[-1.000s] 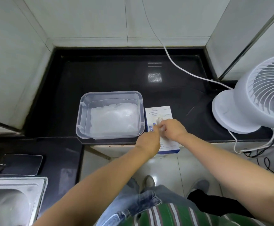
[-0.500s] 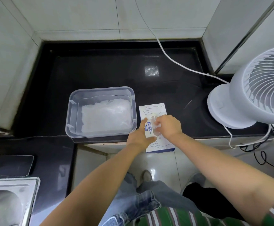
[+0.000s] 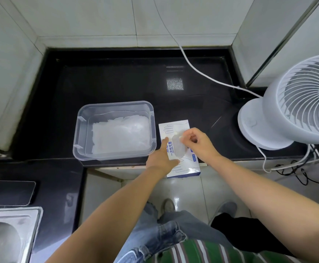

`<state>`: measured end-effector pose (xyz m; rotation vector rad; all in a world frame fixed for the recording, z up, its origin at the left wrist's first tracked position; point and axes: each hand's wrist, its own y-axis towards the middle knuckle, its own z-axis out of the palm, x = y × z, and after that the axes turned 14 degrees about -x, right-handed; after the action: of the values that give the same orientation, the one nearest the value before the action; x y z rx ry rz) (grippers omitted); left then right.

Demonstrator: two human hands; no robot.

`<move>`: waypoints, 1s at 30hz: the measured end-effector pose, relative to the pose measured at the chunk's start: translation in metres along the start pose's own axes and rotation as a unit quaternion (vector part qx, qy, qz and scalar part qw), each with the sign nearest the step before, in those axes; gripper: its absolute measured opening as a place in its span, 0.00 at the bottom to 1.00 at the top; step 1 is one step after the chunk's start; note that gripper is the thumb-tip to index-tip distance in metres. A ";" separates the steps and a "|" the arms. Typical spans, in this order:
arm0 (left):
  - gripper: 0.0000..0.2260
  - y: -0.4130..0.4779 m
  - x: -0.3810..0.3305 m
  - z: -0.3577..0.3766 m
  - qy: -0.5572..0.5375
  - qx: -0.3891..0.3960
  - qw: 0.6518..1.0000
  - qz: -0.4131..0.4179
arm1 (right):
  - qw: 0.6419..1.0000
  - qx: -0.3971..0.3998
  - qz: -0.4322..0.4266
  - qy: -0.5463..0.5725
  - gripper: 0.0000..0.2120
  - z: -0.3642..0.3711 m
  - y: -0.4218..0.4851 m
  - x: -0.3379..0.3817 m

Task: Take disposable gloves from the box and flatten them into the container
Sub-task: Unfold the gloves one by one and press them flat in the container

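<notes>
edges: box (image 3: 175,126) overhangs counter (image 3: 117,82) front edge, just right of container (image 3: 115,104); bare counter behind, fan (image 3: 297,103) far right
count: one box, one container, one glove (image 3: 177,147) half out of box
materials: card box; clear plastic container, rounded corners; film glove
left hand (image 3: 160,158): flat, presses box
right hand (image 3: 198,143): pinches glove

A small home kitchen, seen from above. A glossy black stone counter (image 3: 117,82) fills the middle of the frame, set into a corner of pale tiled walls (image 3: 98,16) along the top and left. A steel sink (image 3: 8,232) sits in the lower left corner, with a dark phone (image 3: 10,192) lying just above it. A white desk fan (image 3: 297,103) stands at the right edge, and a white cord (image 3: 193,67) runs down the back wall towards it. Shiny floor tiles (image 3: 183,186) show at bottom centre
</notes>
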<state>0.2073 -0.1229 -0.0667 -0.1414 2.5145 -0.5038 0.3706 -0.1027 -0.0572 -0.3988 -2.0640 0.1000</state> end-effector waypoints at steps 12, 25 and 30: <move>0.41 -0.002 -0.003 -0.003 0.040 0.009 0.999 0.010 | 0.995 0.020 0.093 -0.026 0.09 -0.003 0.006 0.010; 0.41 -0.004 -0.007 -0.006 0.054 0.015 0.998 0.007 | 0.975 0.089 0.205 -0.002 0.09 -0.026 0.005 0.016; 0.40 -0.005 -0.008 -0.006 0.059 0.013 0.998 0.013 | 0.975 -0.055 0.124 0.174 0.05 -0.038 0.002 0.031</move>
<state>0.2103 -0.1242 -0.0562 -0.0705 2.6200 -0.5489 0.3896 -0.0944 -0.0132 -0.6919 -1.6718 0.0599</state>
